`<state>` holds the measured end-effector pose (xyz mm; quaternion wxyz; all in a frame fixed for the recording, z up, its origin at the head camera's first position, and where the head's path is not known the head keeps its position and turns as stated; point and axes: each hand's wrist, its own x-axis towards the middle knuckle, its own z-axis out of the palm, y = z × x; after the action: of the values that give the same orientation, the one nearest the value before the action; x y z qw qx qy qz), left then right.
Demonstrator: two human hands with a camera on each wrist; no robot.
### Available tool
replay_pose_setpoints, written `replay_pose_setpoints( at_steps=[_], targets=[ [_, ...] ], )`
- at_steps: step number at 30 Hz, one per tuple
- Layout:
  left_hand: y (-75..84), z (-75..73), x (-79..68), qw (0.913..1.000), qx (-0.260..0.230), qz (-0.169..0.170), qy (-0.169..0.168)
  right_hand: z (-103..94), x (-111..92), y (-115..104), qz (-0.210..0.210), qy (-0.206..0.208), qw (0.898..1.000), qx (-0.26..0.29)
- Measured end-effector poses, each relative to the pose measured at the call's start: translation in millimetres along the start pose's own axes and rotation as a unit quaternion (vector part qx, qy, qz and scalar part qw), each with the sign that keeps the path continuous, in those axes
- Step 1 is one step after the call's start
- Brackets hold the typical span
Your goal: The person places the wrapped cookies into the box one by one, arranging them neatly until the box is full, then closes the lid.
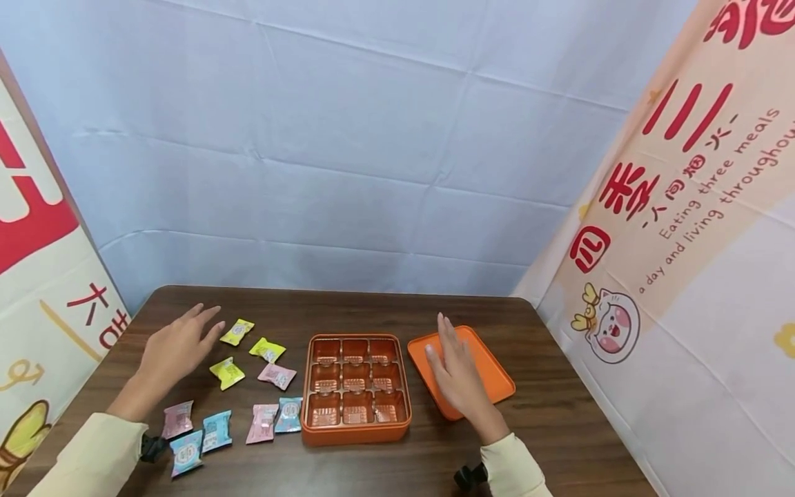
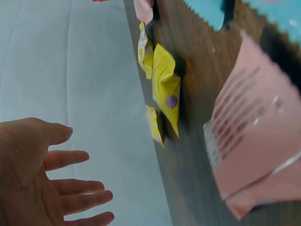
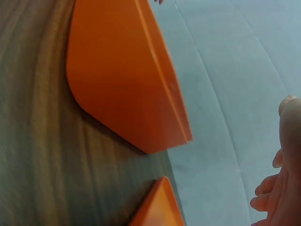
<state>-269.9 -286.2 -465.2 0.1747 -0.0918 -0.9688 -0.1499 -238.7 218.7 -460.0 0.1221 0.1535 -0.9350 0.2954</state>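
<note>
My left hand (image 1: 178, 346) is held over the left side of the table, fingers spread and holding nothing. Nearest its fingertips are a yellow candy packet (image 1: 237, 332) and another yellow packet (image 1: 227, 373). In the left wrist view the fingers are straight, apart from the yellow packets (image 2: 166, 89). My right hand (image 1: 458, 373), also holding nothing, is over the orange lid (image 1: 491, 369) with fingers extended. Between the hands stands an orange box (image 1: 356, 434) with a compartmented brown tray (image 1: 356, 376); no packets show in its compartments. In the right wrist view the box's side (image 3: 117, 70) looms close.
Pink packets (image 1: 262, 423) and blue packets (image 1: 289, 415) lie left of the box, several near the left wrist, such as a blue one (image 1: 187, 453). A pale cloth (image 1: 335, 152) hangs behind the wooden table (image 1: 348, 476); printed cloths (image 1: 702, 262) hang at both sides.
</note>
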Motion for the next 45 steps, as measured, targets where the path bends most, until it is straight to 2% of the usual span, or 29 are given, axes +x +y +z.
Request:
replay_pose_setpoints(
  at_steps=[5, 12, 19, 24, 33, 37, 42, 45],
  targets=[
    [7.3, 5.5, -2.1, 0.9999, -0.007, 0.005, -0.008, 10.2, -5.9, -4.2, 0.003, -0.009, 1.000, 0.013],
    [14.4, 15.9, -0.9, 0.9989, 0.000, 0.011, -0.045, 24.7, -11.2, -10.1, 0.003, -0.022, 1.000, 0.017],
    [21.7, 21.5, -7.8, 0.9973, 0.016, 0.049, -0.053, 38.5, -15.1, -14.5, -0.003, -0.041, 0.998, 0.042],
    [27.2, 20.9, -15.5, 0.9948, -0.001, 0.076, -0.067, 46.1, -17.2, -13.9, -0.008, -0.065, 0.996, 0.064],
    [35.0, 31.2, -13.3, 0.9869, -0.018, 0.135, -0.086, 50.2, -20.0, -16.1, -0.002, -0.091, 0.991, 0.102],
    [35.9, 34.5, -12.1, 0.9820, -0.017, 0.155, -0.107, 52.6, -20.3, -17.6, 0.000, -0.105, 0.988, 0.109],
    [38.7, 37.3, -11.1, 0.9724, -0.040, 0.178, -0.145, 55.1, -20.7, -17.6, -0.001, -0.106, 0.988, 0.112],
    [41.1, 39.0, -10.0, 0.9649, -0.062, 0.203, -0.155, 55.7, -21.0, -17.3, -0.002, -0.107, 0.988, 0.114]
  ],
)
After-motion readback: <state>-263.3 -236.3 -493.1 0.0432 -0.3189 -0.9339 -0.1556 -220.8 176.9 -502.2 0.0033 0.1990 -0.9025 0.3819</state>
